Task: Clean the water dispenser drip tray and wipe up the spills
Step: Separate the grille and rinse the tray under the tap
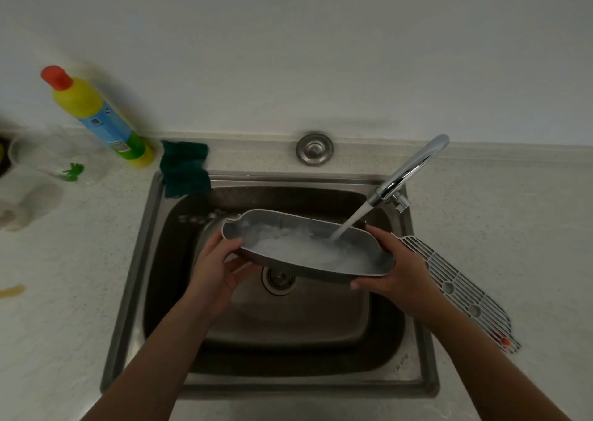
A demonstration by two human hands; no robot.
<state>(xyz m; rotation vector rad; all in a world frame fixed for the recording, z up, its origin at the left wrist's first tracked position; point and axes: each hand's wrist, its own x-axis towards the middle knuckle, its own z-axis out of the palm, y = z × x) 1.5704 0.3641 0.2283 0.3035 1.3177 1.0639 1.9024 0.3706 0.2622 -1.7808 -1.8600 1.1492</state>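
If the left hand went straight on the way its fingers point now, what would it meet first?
Probably nothing new: the left hand already grips the grey plastic drip tray, its fingers pointing under it. Depth is unclear.

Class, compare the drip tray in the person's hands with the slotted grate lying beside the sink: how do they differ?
The drip tray is held over the sink by both hands; the grate lies flat on the counter. The tray is a solid basin catching tap water; the grate is flat and slotted. The tray is wet; the grate lies outside the stream. Both are grey.
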